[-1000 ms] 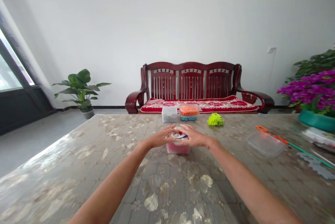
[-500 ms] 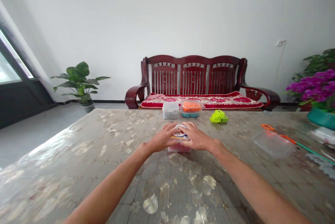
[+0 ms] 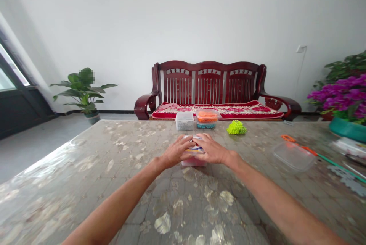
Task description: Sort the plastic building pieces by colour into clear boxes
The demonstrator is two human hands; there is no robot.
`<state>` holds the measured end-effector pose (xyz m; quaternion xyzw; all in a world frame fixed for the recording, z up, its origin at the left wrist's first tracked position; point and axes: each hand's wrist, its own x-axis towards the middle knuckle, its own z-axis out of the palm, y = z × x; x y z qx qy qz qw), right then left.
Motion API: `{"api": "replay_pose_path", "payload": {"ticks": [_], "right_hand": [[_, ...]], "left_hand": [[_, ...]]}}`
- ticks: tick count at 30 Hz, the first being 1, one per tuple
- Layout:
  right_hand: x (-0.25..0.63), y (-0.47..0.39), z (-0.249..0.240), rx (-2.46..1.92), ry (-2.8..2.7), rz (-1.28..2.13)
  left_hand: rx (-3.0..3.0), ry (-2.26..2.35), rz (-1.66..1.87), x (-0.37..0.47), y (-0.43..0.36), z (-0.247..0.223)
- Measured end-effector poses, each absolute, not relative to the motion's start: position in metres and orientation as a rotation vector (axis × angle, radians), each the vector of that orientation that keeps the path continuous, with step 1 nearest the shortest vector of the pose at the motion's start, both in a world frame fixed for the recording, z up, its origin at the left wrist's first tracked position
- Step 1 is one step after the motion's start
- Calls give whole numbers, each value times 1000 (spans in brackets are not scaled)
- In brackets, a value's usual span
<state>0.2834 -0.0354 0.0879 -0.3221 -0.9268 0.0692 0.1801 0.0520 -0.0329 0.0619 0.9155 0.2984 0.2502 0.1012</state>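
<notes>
A small plastic box (image 3: 193, 161) with pinkish-red contents rests on the table in front of me, under a lid (image 3: 196, 148) with a printed label. My left hand (image 3: 178, 151) grips its left side, fingers bent over the lid. From the right, my right hand (image 3: 211, 150) clasps the same box, its fingertips close to those of the left. Both hands cover much of the lid. Just beyond stand a clear box of grey pieces (image 3: 184, 121) and a clear container of orange pieces (image 3: 207, 116) stacked on one with blue pieces (image 3: 206, 125).
A lime-green pile of pieces (image 3: 236, 127) lies right of the containers. Farther right are a clear plastic lid (image 3: 294, 157), an orange and green stick-like item (image 3: 310, 150), grey toothed pieces (image 3: 347, 179) and a teal flower pot (image 3: 347, 128). A wooden bench (image 3: 208, 84) stands behind the table.
The view has swung slightly right, so everything sits a little farther left. Both hands stay on the box, their fingers shifted slightly over the lid.
</notes>
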Motion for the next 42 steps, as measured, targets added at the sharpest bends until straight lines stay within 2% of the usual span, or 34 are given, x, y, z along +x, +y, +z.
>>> {"api": "replay_pose_path", "payload": {"ticks": [7, 26, 42], "right_hand": [[300, -30, 90, -1048, -2608, 498], [309, 8, 65, -948, -2258, 463], [291, 0, 55, -932, -1994, 403]], "left_hand": [[2598, 917, 681, 45, -30, 55], [2114, 957, 1104, 71, 15, 41], [1871, 1055, 1345, 89, 14, 31]]}}
